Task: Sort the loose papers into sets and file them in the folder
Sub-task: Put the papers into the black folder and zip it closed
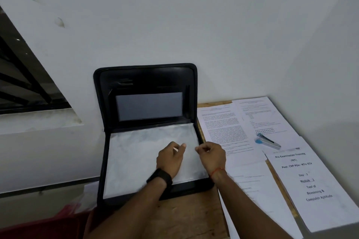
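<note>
A black zip folder (120,75) stands open on the wooden table, its lid leaning against the wall. Clear plastic sleeves (136,153) fill its lower half. My left hand (170,158) rests on the top sleeve with fingers curled and thumb and forefinger pinched together near the sleeve's right side. My right hand (211,154) is at the sleeve's right edge with fingers curled in a pinch; what it grips is too small to tell. Loose printed papers (219,122) lie spread to the right of the folder, one a title page (307,178).
A silver and blue stapler (268,142) lies on the papers at the right. The wooden table (182,217) ends near the folder's left side, with a white ledge (38,122) and a barred window beyond. White walls close off the back and the right.
</note>
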